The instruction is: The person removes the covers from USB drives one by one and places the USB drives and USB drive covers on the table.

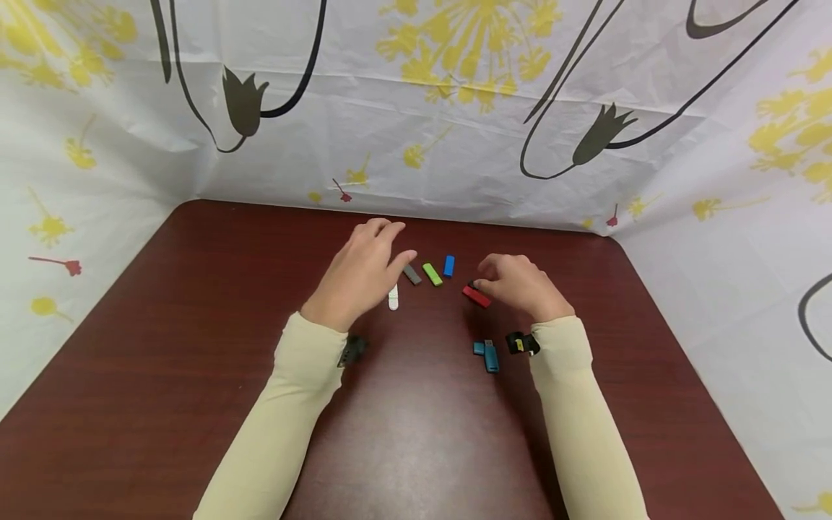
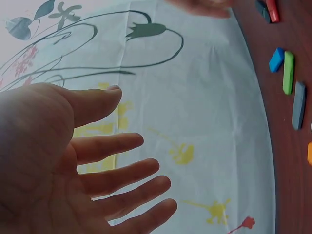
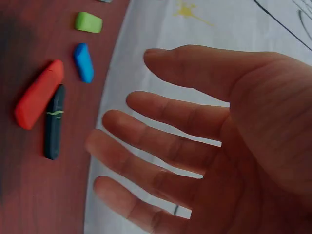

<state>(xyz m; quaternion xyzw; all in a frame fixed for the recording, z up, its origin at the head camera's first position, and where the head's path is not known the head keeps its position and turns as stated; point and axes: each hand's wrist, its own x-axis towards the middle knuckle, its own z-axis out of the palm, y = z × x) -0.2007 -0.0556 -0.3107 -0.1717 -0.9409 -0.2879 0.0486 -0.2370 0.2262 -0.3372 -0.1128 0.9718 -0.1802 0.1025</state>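
Observation:
My left hand [image 1: 362,271] is held above the table with its fingers apart and nothing in them. Nearest to it are a white USB stick [image 1: 393,299] and a grey stick [image 1: 412,274]. My right hand [image 1: 520,283] hovers by a red stick [image 1: 477,297], its fingers loosely bent and holding nothing. A black stick [image 3: 54,122] lies against the red one, mostly hidden by that hand in the head view. Between the hands lie a green stick [image 1: 432,274] and a blue stick [image 1: 449,266]. An orange piece [image 2: 310,153] shows at the left wrist view's edge.
Closer to me, a teal USB stick [image 1: 491,357] lies with its metal plug bare, beside its small blue cap [image 1: 478,348]. The dark red-brown table [image 1: 162,347] ends at a white patterned sheet [image 1: 364,144] at the back and sides.

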